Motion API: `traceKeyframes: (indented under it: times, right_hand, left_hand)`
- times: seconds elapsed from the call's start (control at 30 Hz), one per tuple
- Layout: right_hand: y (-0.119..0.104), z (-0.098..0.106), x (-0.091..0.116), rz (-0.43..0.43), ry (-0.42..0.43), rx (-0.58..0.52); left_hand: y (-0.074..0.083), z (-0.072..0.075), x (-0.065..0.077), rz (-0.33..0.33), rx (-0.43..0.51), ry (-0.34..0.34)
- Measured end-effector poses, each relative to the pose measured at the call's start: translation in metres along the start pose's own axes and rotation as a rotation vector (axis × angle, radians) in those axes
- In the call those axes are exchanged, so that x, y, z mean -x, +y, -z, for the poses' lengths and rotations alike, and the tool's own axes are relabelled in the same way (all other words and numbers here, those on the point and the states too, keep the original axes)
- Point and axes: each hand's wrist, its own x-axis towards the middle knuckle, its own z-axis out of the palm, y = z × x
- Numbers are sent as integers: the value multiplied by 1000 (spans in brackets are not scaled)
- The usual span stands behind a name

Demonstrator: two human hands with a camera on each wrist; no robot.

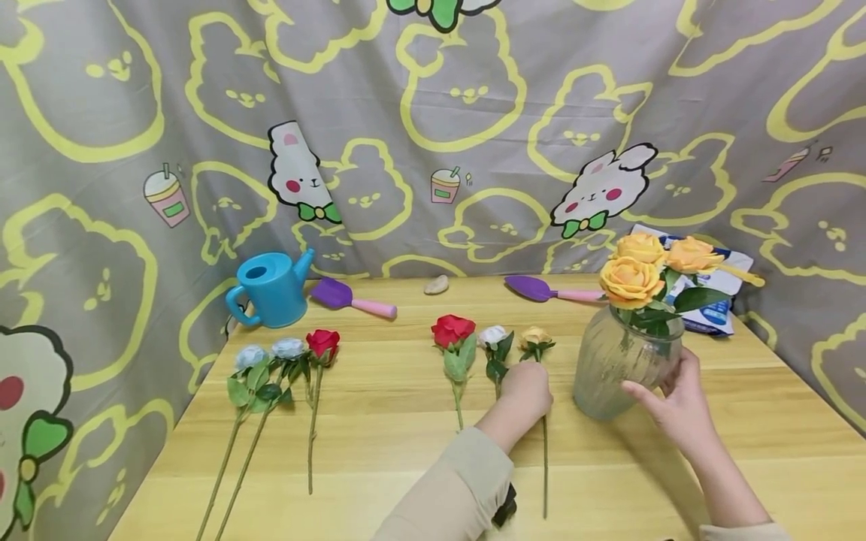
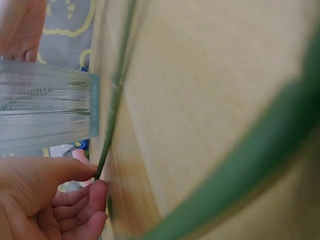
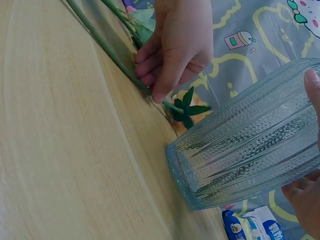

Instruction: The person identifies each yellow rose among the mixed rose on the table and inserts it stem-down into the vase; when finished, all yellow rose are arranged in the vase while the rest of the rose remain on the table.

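Note:
My left hand (image 1: 524, 391) pinches the green stem (image 2: 112, 110) of a yellow rose (image 1: 534, 338) between thumb and forefinger, just below the bloom. That rose lies on the table, its lower stem pointing toward me. At the right, my right hand (image 1: 683, 409) grips the ribbed glass vase (image 1: 598, 368), thumb in front and fingers behind. The vase leans a little and carries several orange roses (image 1: 632, 282). A white rose (image 1: 494, 336) and a red rose (image 1: 452, 330) lie left of the pinched one.
Two pale blue roses (image 1: 289, 348) and another red rose (image 1: 322, 343) lie at the left. Behind them are a blue watering can (image 1: 274, 297), a purple shovel (image 1: 331, 293), a stone (image 1: 436, 285), a purple trowel (image 1: 531, 288) and a blue-white packet (image 1: 710, 308). A patterned curtain hangs at the back.

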Motion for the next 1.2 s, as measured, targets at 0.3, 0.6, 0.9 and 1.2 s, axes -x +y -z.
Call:
traceKeyframes:
  times: [0.3, 0.6, 0.9, 1.2]
  right_hand:
    - [3, 1, -3, 12, 1, -44]
    - [3, 1, -2, 15, 2, -63]
    - [0, 2, 1, 1, -2, 0]
    - [1, 0, -1, 19, 10, 5]
  left_hand:
    - [-10, 10, 8, 10, 493, 5]
    - [-18, 33, 12, -55, 1421, 6]
    - [-24, 68, 25, -340, 1869, 47]
    - [-12, 128, 41, -708, 1892, 240]
